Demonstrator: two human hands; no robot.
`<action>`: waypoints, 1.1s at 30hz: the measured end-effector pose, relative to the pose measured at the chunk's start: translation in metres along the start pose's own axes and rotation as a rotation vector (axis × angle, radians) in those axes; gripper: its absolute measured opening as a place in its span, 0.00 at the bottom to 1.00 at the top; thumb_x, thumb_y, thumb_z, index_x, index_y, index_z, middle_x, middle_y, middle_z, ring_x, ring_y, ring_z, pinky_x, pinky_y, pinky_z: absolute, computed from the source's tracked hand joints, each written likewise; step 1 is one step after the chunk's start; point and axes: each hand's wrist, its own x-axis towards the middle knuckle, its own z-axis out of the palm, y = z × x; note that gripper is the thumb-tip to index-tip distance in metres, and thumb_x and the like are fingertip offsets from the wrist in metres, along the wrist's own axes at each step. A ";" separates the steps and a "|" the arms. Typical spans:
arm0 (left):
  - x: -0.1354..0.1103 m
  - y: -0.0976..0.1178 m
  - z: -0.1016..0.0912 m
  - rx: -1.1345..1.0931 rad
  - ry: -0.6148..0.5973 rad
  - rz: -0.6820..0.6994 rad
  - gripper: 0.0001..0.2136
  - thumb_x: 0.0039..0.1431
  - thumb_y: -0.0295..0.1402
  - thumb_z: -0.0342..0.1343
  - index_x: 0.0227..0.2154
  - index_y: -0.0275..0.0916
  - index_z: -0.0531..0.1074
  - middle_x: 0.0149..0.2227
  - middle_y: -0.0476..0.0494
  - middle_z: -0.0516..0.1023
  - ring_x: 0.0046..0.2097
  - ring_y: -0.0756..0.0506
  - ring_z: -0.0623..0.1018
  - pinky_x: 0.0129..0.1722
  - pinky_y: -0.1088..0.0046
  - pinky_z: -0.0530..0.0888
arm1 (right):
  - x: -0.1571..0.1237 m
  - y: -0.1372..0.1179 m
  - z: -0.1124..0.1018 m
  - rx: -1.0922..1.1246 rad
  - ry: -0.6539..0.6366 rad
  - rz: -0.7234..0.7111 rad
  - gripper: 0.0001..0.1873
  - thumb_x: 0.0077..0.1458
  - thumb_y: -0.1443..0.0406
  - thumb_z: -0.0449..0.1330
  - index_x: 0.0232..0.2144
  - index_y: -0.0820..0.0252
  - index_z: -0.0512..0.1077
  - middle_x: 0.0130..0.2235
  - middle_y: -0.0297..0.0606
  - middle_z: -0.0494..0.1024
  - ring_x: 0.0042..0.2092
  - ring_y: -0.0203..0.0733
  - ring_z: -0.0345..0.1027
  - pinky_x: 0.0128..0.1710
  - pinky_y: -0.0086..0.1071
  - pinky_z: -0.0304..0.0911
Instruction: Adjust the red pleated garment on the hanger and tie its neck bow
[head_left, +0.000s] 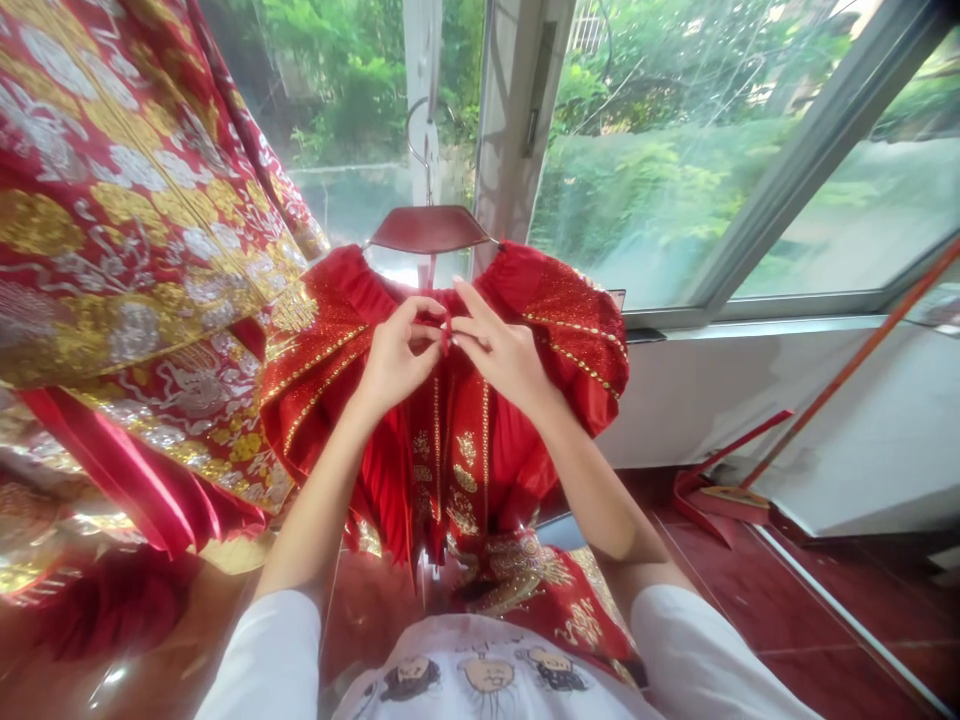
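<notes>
A red garment (517,440) with gold beaded lines and gold embroidery hangs from a dark red hanger (431,228) by the window. At its neckline, my left hand (401,352) pinches a thin red tie string (447,335) between thumb and fingers. From the other side, my right hand (501,345) grips the same string with thumb and lower fingers, its index finger raised. Both hands are close together in front of the collar, nearly touching. The exact shape of the string between the fingertips is partly hidden.
Embroidered red, gold and silver garments (150,200) hang on the left. Another embroidered red cloth (555,590) lies low before me. Sliding windows (667,170) stand behind the hanger. A broom (847,370) and a red dustpan (705,500) are at the right wall.
</notes>
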 end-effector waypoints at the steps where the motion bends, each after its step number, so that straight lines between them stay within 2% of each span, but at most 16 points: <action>1: 0.000 0.001 0.001 0.057 -0.004 0.020 0.15 0.52 0.23 0.56 0.43 0.38 0.67 0.39 0.45 0.78 0.35 0.51 0.79 0.36 0.78 0.74 | 0.001 0.000 -0.001 -0.010 0.003 0.012 0.31 0.59 0.68 0.55 0.64 0.48 0.60 0.43 0.30 0.80 0.43 0.35 0.74 0.52 0.33 0.69; 7: -0.002 0.010 0.005 0.378 -0.002 0.074 0.18 0.49 0.21 0.53 0.44 0.39 0.68 0.31 0.50 0.80 0.27 0.51 0.76 0.33 0.76 0.71 | 0.004 0.002 -0.002 -0.057 0.019 0.037 0.28 0.56 0.68 0.56 0.59 0.46 0.67 0.37 0.28 0.80 0.32 0.32 0.70 0.47 0.31 0.68; 11: -0.001 0.009 0.003 0.491 0.054 0.041 0.16 0.50 0.24 0.54 0.44 0.40 0.70 0.30 0.50 0.81 0.28 0.49 0.76 0.32 0.74 0.70 | 0.005 0.002 -0.002 -0.052 0.087 0.046 0.29 0.52 0.69 0.56 0.58 0.53 0.68 0.33 0.31 0.78 0.25 0.30 0.59 0.38 0.28 0.67; 15: -0.001 0.003 -0.003 0.516 0.132 0.032 0.16 0.49 0.25 0.56 0.43 0.40 0.72 0.29 0.50 0.80 0.29 0.48 0.77 0.32 0.74 0.71 | 0.004 0.004 -0.003 -0.040 0.149 0.072 0.34 0.47 0.71 0.55 0.59 0.57 0.67 0.31 0.31 0.75 0.24 0.30 0.52 0.33 0.28 0.64; 19: -0.002 -0.004 -0.010 0.524 0.177 0.035 0.16 0.48 0.26 0.56 0.43 0.40 0.73 0.28 0.51 0.79 0.29 0.49 0.76 0.32 0.75 0.71 | 0.004 0.006 -0.001 -0.015 0.213 0.111 0.34 0.45 0.71 0.54 0.57 0.57 0.68 0.31 0.31 0.71 0.24 0.30 0.50 0.31 0.28 0.62; 26: -0.006 -0.009 -0.015 0.486 0.210 0.084 0.11 0.48 0.26 0.55 0.37 0.39 0.73 0.27 0.51 0.76 0.28 0.50 0.74 0.31 0.75 0.70 | 0.004 0.010 0.003 0.289 0.248 0.234 0.31 0.46 0.69 0.54 0.56 0.59 0.68 0.31 0.34 0.70 0.26 0.31 0.54 0.25 0.28 0.56; 29: -0.005 -0.011 -0.017 0.471 0.201 0.092 0.10 0.48 0.26 0.54 0.36 0.38 0.72 0.27 0.51 0.75 0.28 0.50 0.74 0.32 0.76 0.70 | 0.005 0.014 0.003 0.330 0.249 0.261 0.31 0.46 0.69 0.55 0.56 0.58 0.67 0.32 0.34 0.70 0.27 0.32 0.57 0.25 0.27 0.56; 33: -0.007 -0.012 -0.018 0.421 0.121 0.083 0.11 0.52 0.27 0.54 0.39 0.38 0.72 0.30 0.50 0.77 0.30 0.50 0.74 0.33 0.76 0.70 | 0.002 0.015 0.001 0.312 0.213 0.205 0.28 0.46 0.70 0.55 0.52 0.58 0.68 0.31 0.33 0.70 0.26 0.31 0.55 0.25 0.26 0.55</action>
